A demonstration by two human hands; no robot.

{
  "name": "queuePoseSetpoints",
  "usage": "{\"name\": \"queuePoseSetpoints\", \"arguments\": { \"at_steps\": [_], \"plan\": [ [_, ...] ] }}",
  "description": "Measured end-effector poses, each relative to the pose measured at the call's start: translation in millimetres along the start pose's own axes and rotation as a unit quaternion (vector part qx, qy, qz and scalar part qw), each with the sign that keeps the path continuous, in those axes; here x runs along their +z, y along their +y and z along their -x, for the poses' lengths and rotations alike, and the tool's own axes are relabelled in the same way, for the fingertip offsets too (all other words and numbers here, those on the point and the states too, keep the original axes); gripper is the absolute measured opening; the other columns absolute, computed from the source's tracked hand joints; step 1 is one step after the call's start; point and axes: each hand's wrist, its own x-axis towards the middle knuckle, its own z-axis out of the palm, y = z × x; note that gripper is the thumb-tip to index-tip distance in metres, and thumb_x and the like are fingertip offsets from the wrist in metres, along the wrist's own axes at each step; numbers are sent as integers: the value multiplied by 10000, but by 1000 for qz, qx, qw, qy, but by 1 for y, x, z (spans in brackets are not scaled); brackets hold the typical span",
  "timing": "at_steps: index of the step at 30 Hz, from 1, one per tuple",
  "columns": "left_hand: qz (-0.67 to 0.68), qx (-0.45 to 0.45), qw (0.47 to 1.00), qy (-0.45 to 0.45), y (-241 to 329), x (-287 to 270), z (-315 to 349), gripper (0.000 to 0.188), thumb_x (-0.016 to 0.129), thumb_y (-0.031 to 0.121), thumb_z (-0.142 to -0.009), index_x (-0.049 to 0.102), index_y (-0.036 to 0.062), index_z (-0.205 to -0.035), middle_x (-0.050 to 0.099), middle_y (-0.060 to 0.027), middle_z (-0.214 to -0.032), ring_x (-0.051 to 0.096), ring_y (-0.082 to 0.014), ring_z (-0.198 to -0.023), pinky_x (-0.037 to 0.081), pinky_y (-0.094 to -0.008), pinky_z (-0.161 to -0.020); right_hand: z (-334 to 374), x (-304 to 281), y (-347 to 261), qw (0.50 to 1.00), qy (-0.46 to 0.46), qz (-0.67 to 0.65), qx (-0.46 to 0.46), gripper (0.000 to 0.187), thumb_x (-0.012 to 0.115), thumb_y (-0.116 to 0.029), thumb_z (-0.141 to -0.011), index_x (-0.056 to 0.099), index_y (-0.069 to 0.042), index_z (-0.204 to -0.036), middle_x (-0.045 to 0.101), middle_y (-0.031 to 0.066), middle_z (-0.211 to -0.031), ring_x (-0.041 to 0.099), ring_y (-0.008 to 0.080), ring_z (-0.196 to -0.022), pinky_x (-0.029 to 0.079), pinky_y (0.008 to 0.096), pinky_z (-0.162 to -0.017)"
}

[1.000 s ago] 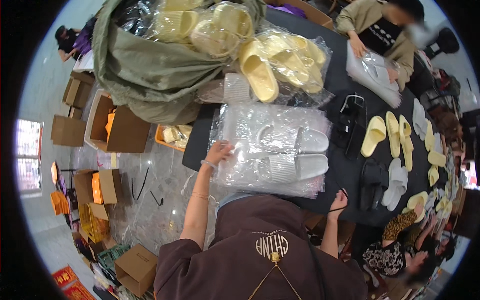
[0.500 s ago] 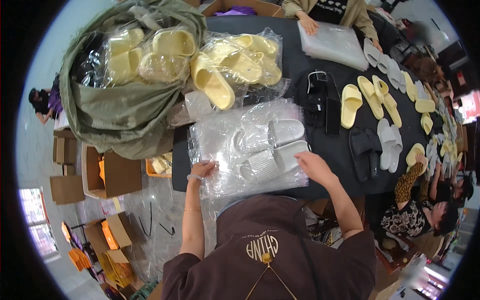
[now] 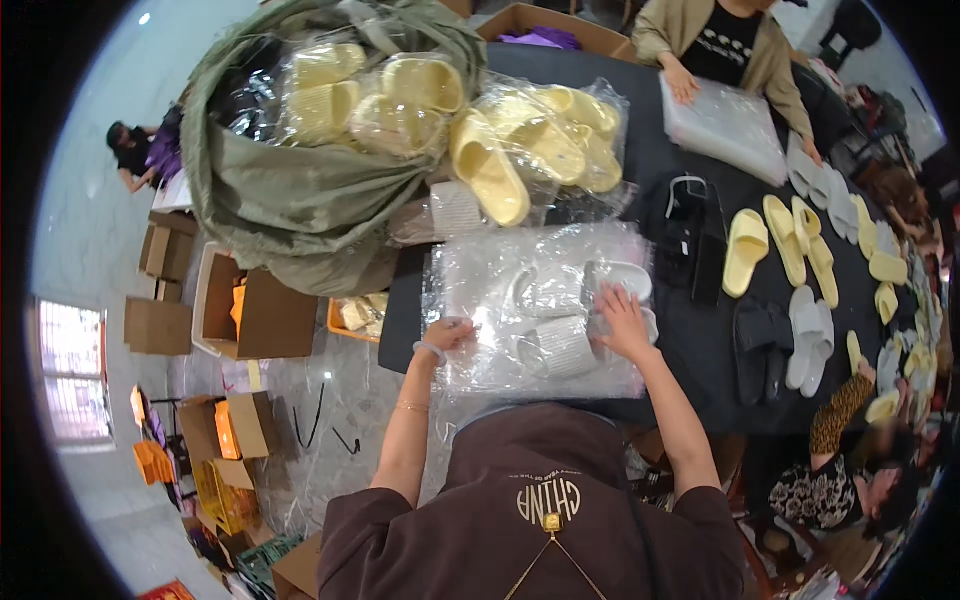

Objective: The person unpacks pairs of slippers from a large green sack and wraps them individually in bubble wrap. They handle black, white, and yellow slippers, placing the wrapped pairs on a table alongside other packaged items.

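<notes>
A pair of light grey slippers with ribbed straps (image 3: 556, 346) lies in a clear plastic bag (image 3: 470, 270), on top of a stack of such bags in front of me. Their heel ends point right, toward the bag's right side. My left hand (image 3: 450, 334) pinches the left part of the bag, its fingers curled on the film. Across the heel ends rests my right hand (image 3: 624, 318), fingers spread flat and pointing away from me, covering part of both slippers.
A green sack (image 3: 310, 210) holding bagged yellow slippers (image 3: 325, 110) stands at the back left. More bagged yellow slippers (image 3: 545, 140) lie beside it. Black sandals (image 3: 690, 240) and loose slippers (image 3: 745, 252) spread rightward. Across the table, a person's hand (image 3: 682, 84) rests on clear bags.
My right hand has moved from beside the slippers' heels onto them, and its fingers have spread. My left hand stays at the bag's left part. The whole view has shifted.
</notes>
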Motion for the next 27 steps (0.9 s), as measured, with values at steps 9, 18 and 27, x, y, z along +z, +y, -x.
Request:
{"name": "queuePoseSetpoints", "arguments": {
  "at_steps": [9, 18, 27],
  "plan": [
    [37, 31, 999, -15, -21, -2, -14, 259, 636, 320, -798, 694, 67, -809, 637, -5, -683, 497, -69, -532, 390, -225, -477, -42, 60, 17, 988, 26, -75, -131, 378, 553, -5, -626, 580, -34, -1002, 577, 120, -1071, 439, 308, -1160, 227, 450, -1064],
    [-1, 52, 990, 131, 3, 2, 3, 418, 789, 361, -654, 552, 21, -714, 614, -75, -609, 579, -128, -512, 454, -258, -437, -33, 56, 33, 987, 76, -92, -104, 290, 555, -67, -700, 602, -6, -979, 552, 215, -1104, 454, 384, -1125, 318, 443, -1013],
    [95, 37, 989, 107, 2, -12, 18, 329, 726, 293, -745, 632, 1, -866, 619, -48, -705, 584, -109, -602, 454, -234, -510, -6, 10, 13, 907, 165, -388, 1, 334, 623, -111, -738, 608, 1, -1052, 545, 185, -1184, 475, 295, -1154, 340, 362, -976]
  ]
}}
